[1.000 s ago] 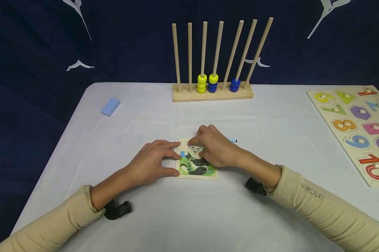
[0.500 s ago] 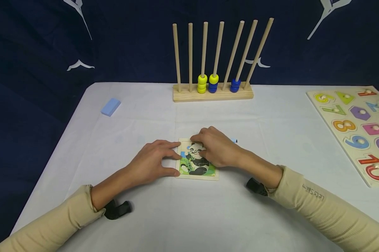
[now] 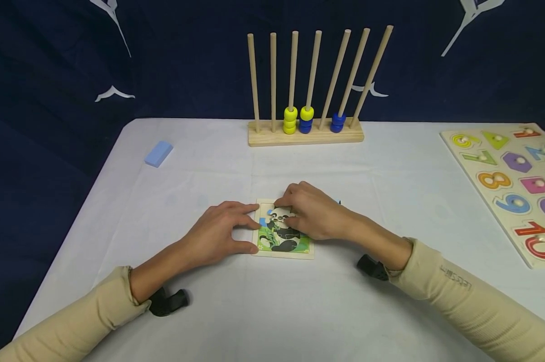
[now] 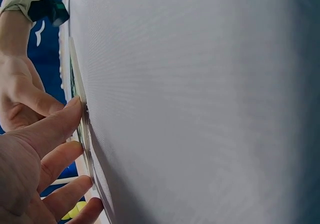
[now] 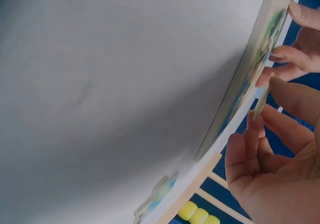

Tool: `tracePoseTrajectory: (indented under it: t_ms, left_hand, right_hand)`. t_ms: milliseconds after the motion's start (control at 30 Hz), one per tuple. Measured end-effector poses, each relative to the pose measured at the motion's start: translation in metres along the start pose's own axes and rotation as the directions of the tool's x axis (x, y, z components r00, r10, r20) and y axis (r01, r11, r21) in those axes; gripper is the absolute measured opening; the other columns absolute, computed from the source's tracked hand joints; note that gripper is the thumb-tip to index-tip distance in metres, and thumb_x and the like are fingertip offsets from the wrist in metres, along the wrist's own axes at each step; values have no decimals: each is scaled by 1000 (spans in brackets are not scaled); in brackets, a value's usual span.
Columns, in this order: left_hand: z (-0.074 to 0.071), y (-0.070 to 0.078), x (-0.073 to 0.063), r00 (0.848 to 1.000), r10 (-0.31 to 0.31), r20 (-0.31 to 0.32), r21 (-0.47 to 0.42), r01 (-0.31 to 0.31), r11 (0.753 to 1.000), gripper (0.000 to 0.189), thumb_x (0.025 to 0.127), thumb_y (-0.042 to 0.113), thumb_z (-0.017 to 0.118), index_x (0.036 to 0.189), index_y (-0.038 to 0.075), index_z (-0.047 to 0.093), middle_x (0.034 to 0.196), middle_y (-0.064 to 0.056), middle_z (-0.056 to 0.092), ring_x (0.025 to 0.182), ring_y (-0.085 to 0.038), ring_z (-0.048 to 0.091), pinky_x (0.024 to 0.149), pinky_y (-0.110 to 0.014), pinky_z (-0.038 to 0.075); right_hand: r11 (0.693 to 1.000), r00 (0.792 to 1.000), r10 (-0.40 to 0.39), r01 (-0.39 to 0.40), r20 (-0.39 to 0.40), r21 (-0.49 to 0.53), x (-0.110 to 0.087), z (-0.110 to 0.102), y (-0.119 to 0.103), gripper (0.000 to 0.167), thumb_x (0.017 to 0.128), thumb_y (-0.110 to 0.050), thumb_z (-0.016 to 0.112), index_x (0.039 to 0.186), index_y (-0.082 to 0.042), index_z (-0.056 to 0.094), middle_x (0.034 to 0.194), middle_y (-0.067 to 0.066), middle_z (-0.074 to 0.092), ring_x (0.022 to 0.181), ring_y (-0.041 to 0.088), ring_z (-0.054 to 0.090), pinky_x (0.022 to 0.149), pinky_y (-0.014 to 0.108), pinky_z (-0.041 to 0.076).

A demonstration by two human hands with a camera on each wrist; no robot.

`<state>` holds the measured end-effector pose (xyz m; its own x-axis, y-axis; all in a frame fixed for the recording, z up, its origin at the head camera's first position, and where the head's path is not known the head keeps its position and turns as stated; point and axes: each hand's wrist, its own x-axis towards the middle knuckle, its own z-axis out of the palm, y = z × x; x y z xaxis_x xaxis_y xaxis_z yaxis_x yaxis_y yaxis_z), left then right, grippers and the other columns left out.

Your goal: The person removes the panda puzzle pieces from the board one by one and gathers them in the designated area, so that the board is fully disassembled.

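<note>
A small wooden panda jigsaw puzzle (image 3: 283,239) lies on the white tablecloth in the head view, its upper right hidden by my right hand. My left hand (image 3: 220,231) has its fingers spread along the puzzle's left edge, thumb and fingertips touching the frame. Over the top of the puzzle, my right hand (image 3: 317,213) pinches a puzzle piece (image 5: 263,100) between thumb and fingers. The right wrist view has this piece tilted and raised off the puzzle board (image 5: 242,79). Another loose puzzle piece (image 5: 157,194) lies beyond the board, mostly hidden by my right hand in the head view.
A wooden abacus (image 3: 306,136) with upright pegs and yellow and blue beads stands at the back. A blue block (image 3: 159,154) lies at the back left. To the right is a number and shape puzzle board (image 3: 491,201). A dark cloth (image 3: 186,60) hangs behind the table.
My right hand has shifted slightly right and down over the puzzle with the piece in its fingers. The left hand has stayed still on the frame's edge.
</note>
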<state>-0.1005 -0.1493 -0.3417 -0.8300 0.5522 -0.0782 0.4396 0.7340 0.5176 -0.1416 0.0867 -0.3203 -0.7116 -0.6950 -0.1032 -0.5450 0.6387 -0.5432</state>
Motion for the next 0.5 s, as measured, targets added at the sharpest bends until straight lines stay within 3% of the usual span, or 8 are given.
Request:
tracePoseTrajectory:
  t_ms: [267, 500]
  left_hand:
    - [0, 0, 0, 1000, 1, -8, -2, -1, 1000, 41, 76, 30, 87, 112, 14, 76, 143, -5, 54, 130, -28, 47, 102, -55, 36]
    - [0, -1, 0, 1000, 12, -14, -10, -12, 1000, 41, 75, 29, 87, 112, 14, 76, 143, -5, 54, 130, -29, 47, 101, -56, 36]
  right_hand:
    - [997, 998, -69, 69, 13, 25, -5, -10, 4, 37, 89, -6, 70, 125, 0, 67, 109, 5, 63, 103, 23, 52, 86, 37, 42]
    - [998, 998, -63, 63, 0, 22, -9, -13, 9, 36, 87, -8, 73, 122, -2, 69, 111, 4, 65, 105, 20, 55, 92, 39, 45]
